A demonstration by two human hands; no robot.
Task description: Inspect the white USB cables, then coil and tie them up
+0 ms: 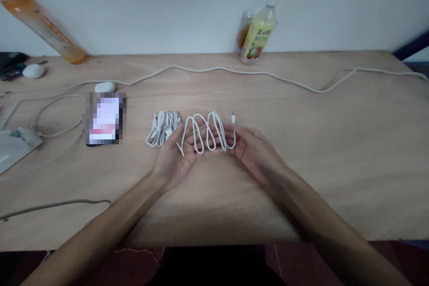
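A white charging cable (211,148) lies in loose loops across the fingers of both my hands, just above the table's surface. My left hand (174,158) is palm up under the left loops, its thumb near the end of the cable on that side. Between the thumb and fingers of my right hand (253,147) is the cable close to its small white plug (233,118), which points away from me. Next to my left fingers, a bundle of folded white cables (159,129) rests on the table, partly hidden by that hand.
To the left are a blurred-out phone (105,120), a white earbud case (105,87) and a white power strip (20,145). A long white cord (201,71) crosses the wooden table. By the wall stand an orange drink bottle (47,29) and a yellow-labelled bottle (259,33).
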